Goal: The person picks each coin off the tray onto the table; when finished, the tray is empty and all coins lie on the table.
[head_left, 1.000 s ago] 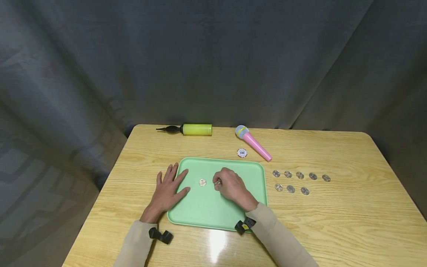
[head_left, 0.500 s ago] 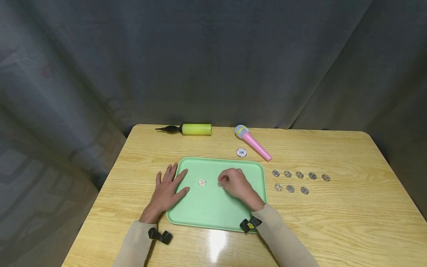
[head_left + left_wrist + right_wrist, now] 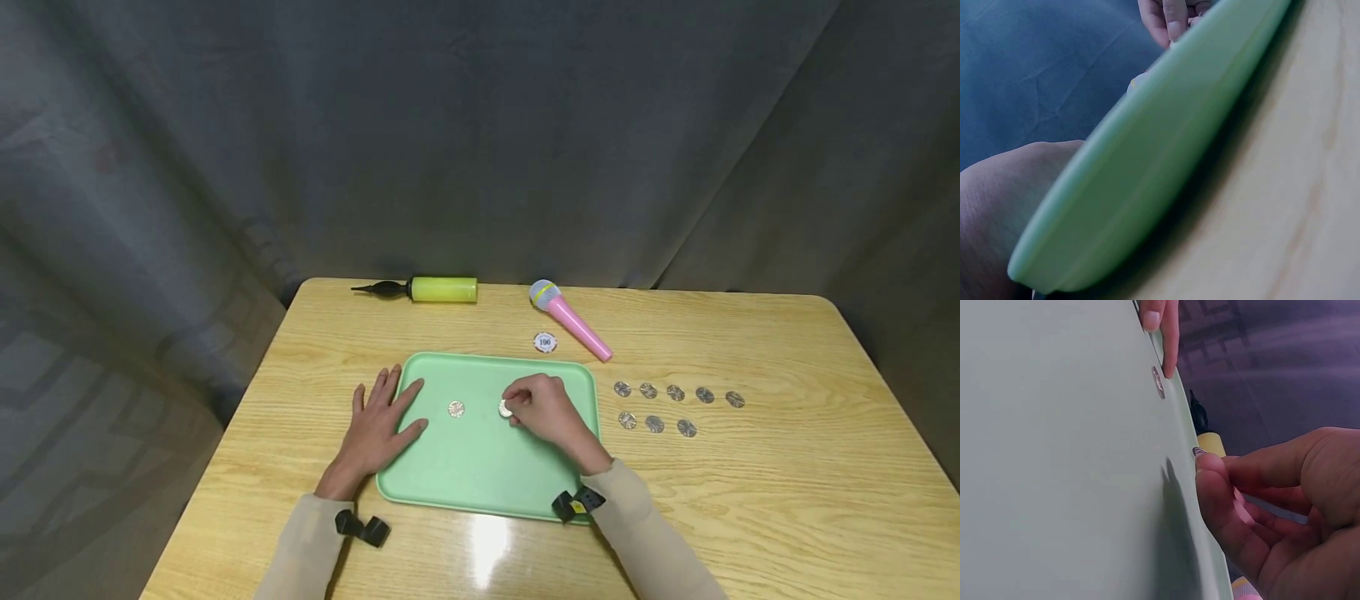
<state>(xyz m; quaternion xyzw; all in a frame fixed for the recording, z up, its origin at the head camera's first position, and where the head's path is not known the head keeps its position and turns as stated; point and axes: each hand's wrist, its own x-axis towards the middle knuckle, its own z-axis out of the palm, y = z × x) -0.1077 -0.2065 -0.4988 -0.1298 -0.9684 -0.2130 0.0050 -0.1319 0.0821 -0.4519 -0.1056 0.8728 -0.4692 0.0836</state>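
In the head view my left hand (image 3: 372, 435) lies with fingers spread over the left rim of a pale green tray (image 3: 480, 487). My right hand (image 3: 547, 410) is over the right half of the tray, pinching a silver coin (image 3: 506, 408) between thumb and index finger. The right wrist view shows that held coin (image 3: 1198, 451) edge-on at the fingertips, raised off the tray, with the hand's shadow below. A second silver coin (image 3: 456, 409) lies flat on the tray, between the two hands. The left wrist view is mostly filled by the tray's side wall (image 3: 1147, 162).
Right of the tray, several silver coins (image 3: 655, 424) lie in two rows on the wooden table (image 3: 795, 500). Behind the tray are a white poker chip (image 3: 545, 342) marked 100, a pink toy microphone (image 3: 577, 327) and a yellow-green hand pump (image 3: 444, 290). A dark curtain hangs behind.
My right hand has shifted to the right across the tray with the pinched coin, which now shows more of its face. The left hand and the coin lying on the tray have stayed put.
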